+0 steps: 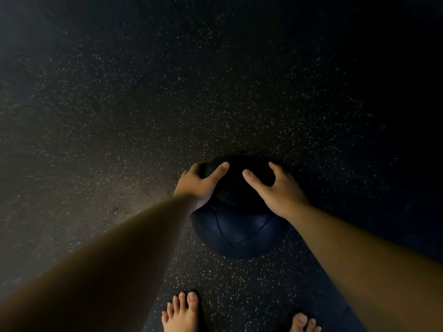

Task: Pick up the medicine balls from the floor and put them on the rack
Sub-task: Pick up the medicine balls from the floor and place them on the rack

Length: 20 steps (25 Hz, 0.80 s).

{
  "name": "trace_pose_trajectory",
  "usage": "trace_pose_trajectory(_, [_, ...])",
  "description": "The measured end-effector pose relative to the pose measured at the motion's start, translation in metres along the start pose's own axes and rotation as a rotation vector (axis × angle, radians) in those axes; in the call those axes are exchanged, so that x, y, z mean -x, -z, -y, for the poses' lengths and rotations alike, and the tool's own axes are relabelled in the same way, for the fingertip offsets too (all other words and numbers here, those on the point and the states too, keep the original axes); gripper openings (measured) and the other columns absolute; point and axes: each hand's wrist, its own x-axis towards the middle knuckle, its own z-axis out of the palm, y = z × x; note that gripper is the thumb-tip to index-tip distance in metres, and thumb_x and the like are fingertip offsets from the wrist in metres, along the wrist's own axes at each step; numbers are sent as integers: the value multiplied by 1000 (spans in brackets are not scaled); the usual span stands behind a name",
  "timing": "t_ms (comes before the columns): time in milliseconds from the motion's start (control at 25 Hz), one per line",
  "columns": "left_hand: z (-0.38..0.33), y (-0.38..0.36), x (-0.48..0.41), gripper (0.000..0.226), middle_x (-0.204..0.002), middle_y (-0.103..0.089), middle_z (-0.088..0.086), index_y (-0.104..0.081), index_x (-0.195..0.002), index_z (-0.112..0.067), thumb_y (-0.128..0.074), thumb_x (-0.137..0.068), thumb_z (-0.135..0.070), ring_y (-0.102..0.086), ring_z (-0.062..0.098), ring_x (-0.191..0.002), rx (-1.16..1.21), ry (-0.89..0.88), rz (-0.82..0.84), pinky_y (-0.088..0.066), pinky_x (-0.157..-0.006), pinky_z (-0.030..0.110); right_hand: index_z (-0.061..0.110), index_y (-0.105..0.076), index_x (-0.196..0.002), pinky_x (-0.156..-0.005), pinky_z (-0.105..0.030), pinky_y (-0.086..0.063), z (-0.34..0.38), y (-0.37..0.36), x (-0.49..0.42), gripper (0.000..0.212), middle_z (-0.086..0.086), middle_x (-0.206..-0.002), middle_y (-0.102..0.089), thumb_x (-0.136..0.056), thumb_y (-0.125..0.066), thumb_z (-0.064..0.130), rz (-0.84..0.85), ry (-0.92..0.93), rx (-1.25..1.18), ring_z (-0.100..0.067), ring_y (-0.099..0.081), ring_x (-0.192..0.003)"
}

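On the speckled floor [143, 104], just in front of the bare feet [181, 312], lies a dark medicine ball [236, 233]. The left hand [200, 182] and the right hand [279, 189] clasp its opposite sides with curled fingers, probably because it is heavy and round. No rack is visible.

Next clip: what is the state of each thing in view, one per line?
ball: apparently resting on the floor, held by both hands.
left hand: curled round the ball's left side.
right hand: curled round its right side.
left foot, right foot: bare, on the floor.
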Motion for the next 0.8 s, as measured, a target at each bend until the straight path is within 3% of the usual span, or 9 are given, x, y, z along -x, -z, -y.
trace_pose_trajectory(160, [4,2,4,146,-162,-52,12,-42,-163,-39,-68,-36,-107,-58,42,-137,271,264,111,-50,-97,57,39,-30,-162,-116,-56,-40,-1,-5,-1,124,-6,-166,-35,-58,-60,99,-34,-13,-191,-33,-39,-149])
trace_pose_trajectory(240, [-3,4,14,143,-161,-53,12,-40,-164,-37,-75,-41,-101,-61,37,-127,337,268,120,-51,-99,51,42,-33,-160,-115,-55,-41,-1,-5,8,128,-4,-165,-37,-49,-58,100,-51,-4,-233,-32,-40,-148])
trace_pose_trajectory(320, [-16,11,24,120,-159,-53,10,-38,-165,-34,-79,-65,-86,-59,29,-117,369,199,81,-48,-94,39,44,-35,-159,-113,-54,-43,5,3,18,127,-2,-163,-39,-47,-58,100,-83,16,-279,-31,-43,-146])
trace_pose_trajectory(360, [-29,19,30,118,-158,-54,8,-39,-166,-33,-80,-67,-83,-60,27,-119,359,152,58,-48,-95,37,44,-36,-159,-112,-52,-45,14,13,23,127,-1,-162,-40,-47,-58,99,-112,33,-300,-30,-44,-144])
trace_pose_trajectory(520, [-126,75,64,140,-154,-60,4,-41,-164,-34,-80,-42,-90,-66,29,-129,330,-87,-17,-56,-109,46,45,-34,-160,-107,-49,-45,78,94,56,115,-1,-166,-35,-60,-68,90,-242,146,-428,-31,-42,-147])
trace_pose_trajectory(640, [-235,138,122,132,-154,-58,3,-40,-165,-33,-82,-51,-86,-64,29,-130,346,-254,-18,-56,-108,44,43,-31,-162,-101,-47,-43,150,194,105,100,-2,-168,-31,-78,-73,75,-349,252,-493,-33,-40,-148])
trace_pose_trajectory(800, [-380,222,225,138,-158,-56,1,-41,-164,-34,-76,-44,-92,-62,28,-135,380,-458,-47,-54,-112,48,41,-37,-160,-106,-44,-44,247,341,201,106,-1,-165,-39,-69,-74,82,-531,420,-529,-28,-46,-145])
